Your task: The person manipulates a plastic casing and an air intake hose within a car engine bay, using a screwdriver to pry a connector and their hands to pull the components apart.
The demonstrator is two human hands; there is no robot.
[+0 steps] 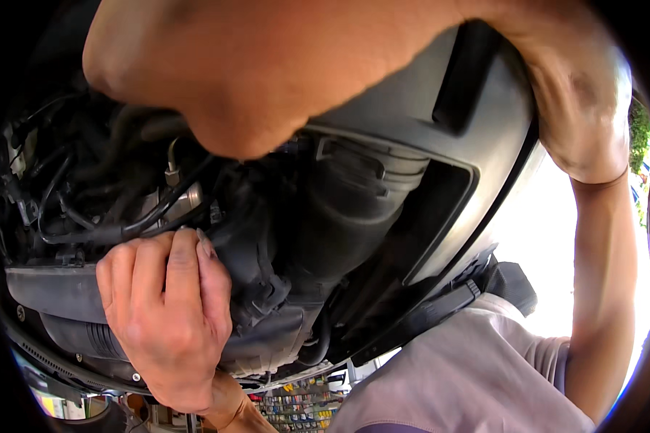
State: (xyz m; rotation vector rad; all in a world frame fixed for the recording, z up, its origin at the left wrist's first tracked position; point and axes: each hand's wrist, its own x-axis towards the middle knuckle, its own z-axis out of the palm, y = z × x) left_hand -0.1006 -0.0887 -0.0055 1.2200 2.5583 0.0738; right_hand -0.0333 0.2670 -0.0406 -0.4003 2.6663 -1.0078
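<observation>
One big, dark engine bay [58, 366] fills most of the view. One bare arm [603, 274] goes up its right edge from a grey shirt [462, 375]; it may be the right arm, but I cannot tell how open its hand is or what it has. One fat black pipe [354, 231] sits near the middle. The left hand [166, 310] reaches up, its back showing, fingers curled in; I cannot tell what they hold. It is by one long black cover [50, 289], near the bay's lower left corner. One thin black hose [170, 202] runs just above the fingers. Three small screws [136, 377] dot the bottom left edge.
</observation>
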